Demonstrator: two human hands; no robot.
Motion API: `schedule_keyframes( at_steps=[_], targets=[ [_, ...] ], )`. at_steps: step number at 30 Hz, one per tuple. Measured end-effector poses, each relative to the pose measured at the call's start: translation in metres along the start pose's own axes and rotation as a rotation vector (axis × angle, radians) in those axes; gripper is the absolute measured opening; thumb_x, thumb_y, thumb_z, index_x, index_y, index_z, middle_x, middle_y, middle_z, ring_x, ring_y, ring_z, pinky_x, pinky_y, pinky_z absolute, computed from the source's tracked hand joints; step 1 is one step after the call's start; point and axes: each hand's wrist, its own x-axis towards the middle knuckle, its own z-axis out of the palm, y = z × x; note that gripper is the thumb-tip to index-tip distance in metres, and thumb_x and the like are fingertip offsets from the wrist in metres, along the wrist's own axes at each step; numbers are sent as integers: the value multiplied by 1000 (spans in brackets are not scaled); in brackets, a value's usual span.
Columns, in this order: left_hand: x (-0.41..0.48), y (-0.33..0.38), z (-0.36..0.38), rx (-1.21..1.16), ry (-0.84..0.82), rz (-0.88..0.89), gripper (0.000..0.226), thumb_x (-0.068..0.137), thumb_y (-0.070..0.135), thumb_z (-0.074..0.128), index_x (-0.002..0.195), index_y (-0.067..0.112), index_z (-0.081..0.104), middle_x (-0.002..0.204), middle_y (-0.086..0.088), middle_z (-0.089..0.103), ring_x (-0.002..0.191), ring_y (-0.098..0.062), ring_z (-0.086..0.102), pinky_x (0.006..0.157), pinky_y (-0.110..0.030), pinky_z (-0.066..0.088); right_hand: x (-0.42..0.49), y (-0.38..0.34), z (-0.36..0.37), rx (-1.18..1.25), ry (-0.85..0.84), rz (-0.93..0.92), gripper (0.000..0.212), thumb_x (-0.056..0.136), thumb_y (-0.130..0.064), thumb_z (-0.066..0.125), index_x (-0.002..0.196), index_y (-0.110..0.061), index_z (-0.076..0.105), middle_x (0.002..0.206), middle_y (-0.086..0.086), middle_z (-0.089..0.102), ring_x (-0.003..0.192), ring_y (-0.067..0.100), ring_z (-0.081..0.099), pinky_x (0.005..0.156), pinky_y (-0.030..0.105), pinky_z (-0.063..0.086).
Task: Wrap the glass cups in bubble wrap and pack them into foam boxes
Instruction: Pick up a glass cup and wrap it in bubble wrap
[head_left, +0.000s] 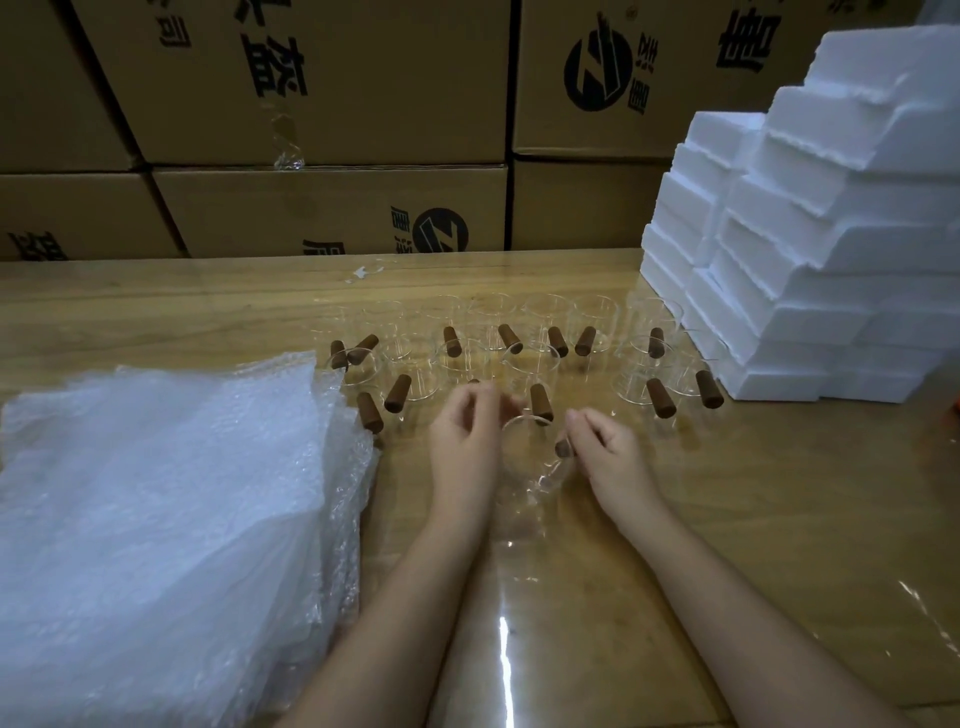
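Observation:
A clear glass cup (530, 457) with a brown wooden handle sits on the table between my hands, close to me. My left hand (467, 441) is at its left rim, fingers curled and pinching the rim. My right hand (605, 449) pinches the wooden handle at the cup's right. Behind it, several more glass cups (519, 348) with wooden handles stand in rows. A thick stack of bubble wrap (166, 499) lies at the left. White foam boxes (810, 249) are piled at the right.
The wooden table (779, 519) has a glossy clear cover. Brown cardboard cartons (322, 104) are stacked along the far edge. A strip of clear tape or plastic hangs from one carton.

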Motion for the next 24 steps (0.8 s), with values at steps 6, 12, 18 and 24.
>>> schedule_keyframes(
  at_steps=[6, 12, 18, 24],
  targets=[
    [-7, 70, -25, 1043, 43, 606, 15, 90, 28, 54, 97, 18, 64, 97, 4, 63, 93, -18, 52, 74, -30, 40, 0, 0, 3, -60, -34, 34, 39, 99, -17, 46, 60, -17, 52, 49, -20, 56, 47, -8, 48, 50, 8, 34],
    [-9, 116, -82, 1711, -44, -20, 50, 87, 50, 55, 127, 20, 49, 126, -8, 45, 116, -30, 42, 86, -36, 40, -3, 3, 5, -266, 7, 50, 42, 97, -28, 47, 61, -7, 50, 50, -2, 53, 47, 2, 44, 47, 21, 32],
    [-16, 127, -114, 1784, -219, -335, 60, 78, 56, 66, 125, 26, 46, 122, 1, 46, 102, -19, 57, 80, -31, 47, -5, 2, 2, -602, 101, 14, 40, 93, -28, 49, 55, -20, 39, 45, -6, 39, 44, 13, 37, 45, 27, 26],
    [-9, 129, -127, 1688, -212, -264, 28, 83, 39, 68, 96, 16, 60, 91, 3, 63, 82, -14, 59, 73, -26, 50, -4, 0, 1, -582, 108, 55, 40, 92, -27, 52, 54, -23, 38, 44, -7, 39, 44, 9, 36, 44, 26, 25]
  ],
)
